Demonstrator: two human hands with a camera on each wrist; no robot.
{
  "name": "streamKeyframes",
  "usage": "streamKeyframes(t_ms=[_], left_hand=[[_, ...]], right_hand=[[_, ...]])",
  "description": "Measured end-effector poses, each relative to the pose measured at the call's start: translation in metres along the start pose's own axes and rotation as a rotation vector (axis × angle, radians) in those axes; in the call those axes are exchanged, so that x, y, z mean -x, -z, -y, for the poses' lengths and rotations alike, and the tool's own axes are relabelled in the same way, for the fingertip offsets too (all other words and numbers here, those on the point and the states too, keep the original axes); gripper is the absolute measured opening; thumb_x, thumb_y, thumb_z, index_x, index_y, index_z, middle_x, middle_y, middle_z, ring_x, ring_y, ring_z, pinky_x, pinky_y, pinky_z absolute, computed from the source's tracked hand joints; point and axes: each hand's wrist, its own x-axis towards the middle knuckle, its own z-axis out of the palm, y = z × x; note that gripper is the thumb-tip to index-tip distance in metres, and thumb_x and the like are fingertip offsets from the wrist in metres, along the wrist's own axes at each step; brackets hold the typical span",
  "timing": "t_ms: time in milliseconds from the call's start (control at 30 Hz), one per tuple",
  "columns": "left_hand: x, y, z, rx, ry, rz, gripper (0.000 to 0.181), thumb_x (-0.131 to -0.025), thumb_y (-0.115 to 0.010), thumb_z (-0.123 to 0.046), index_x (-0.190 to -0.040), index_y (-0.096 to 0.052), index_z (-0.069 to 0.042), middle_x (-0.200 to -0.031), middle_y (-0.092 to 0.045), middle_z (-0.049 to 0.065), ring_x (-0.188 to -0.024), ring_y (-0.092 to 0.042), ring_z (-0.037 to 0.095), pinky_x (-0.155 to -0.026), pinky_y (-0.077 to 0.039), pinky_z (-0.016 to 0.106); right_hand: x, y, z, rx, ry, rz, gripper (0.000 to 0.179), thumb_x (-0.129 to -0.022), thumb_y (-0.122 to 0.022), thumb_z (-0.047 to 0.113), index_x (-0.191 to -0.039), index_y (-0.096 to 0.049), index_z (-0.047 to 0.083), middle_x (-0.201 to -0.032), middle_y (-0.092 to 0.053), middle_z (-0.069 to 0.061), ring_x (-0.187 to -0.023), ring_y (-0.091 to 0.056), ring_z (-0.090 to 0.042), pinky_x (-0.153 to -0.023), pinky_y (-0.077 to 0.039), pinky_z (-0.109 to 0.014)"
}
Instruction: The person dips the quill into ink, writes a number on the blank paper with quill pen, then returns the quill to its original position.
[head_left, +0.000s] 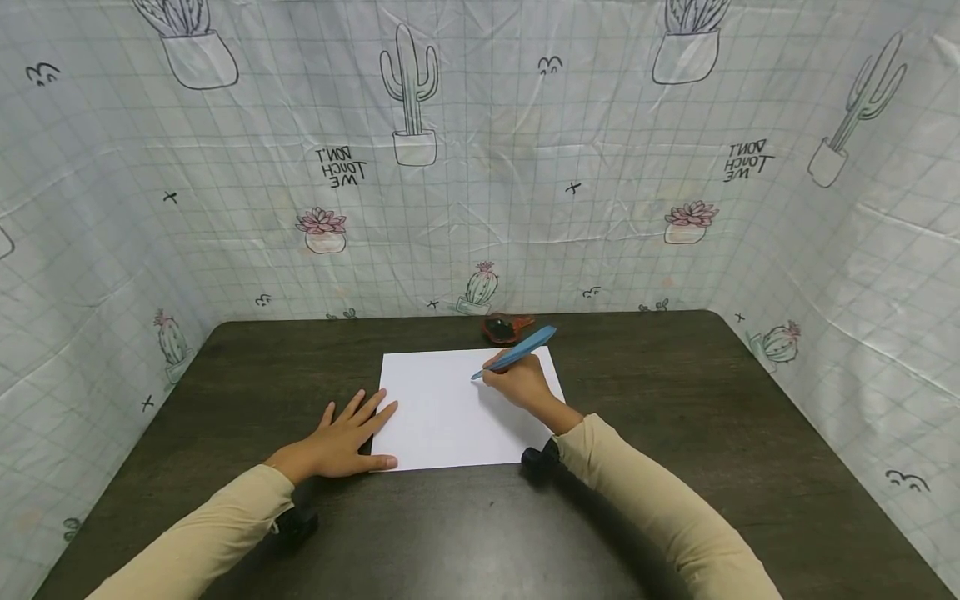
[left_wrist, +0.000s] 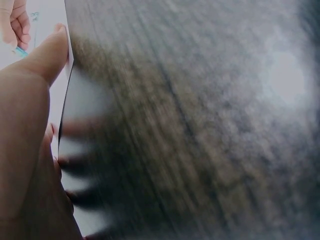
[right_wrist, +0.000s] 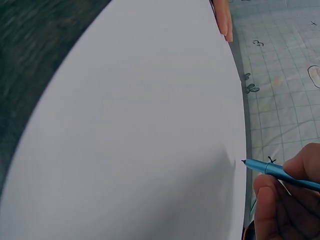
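A blank white sheet of paper (head_left: 442, 417) lies on a dark wooden table. My right hand (head_left: 520, 383) pinches a blue pen (head_left: 525, 347) between thumb and fingers. The pen slants up to the right, its dark tip, seen in the right wrist view, close over the upper part of the paper (right_wrist: 125, 110). My left hand (head_left: 341, 442) lies spread at the paper's left edge, with thumb and fingertips on the sheet. In the left wrist view the thumb (left_wrist: 47, 57) reaches along the paper's near edge.
Behind the paper, near the table's back edge, sits a small reddish-brown object (head_left: 504, 327) with a dark round middle. A white grid cloth (head_left: 525, 242) printed with cacti hangs around the back and sides. Dark wrist cameras sit under both sleeves.
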Motion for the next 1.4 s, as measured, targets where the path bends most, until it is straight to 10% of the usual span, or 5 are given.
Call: streamKeyframes(t_ms=[1400], left_hand=[[0.007, 0.011, -0.014, 0.018, -0.022, 0.002, 0.088, -0.088, -0.056, -0.061, -0.155, -0.019, -0.016, -0.161, -0.005, 0.013, -0.145, 0.000, 0.043, -0.105, 0.004, 0.072]], right_hand=[[0.007, -0.009, -0.002, -0.054, 0.051, -0.020, 0.009, -0.080, -0.067, 0.008, -0.082, -0.075, 0.009, -0.070, -0.070, 0.002, -0.058, -0.056, -0.009, -0.057, -0.044, -0.024]])
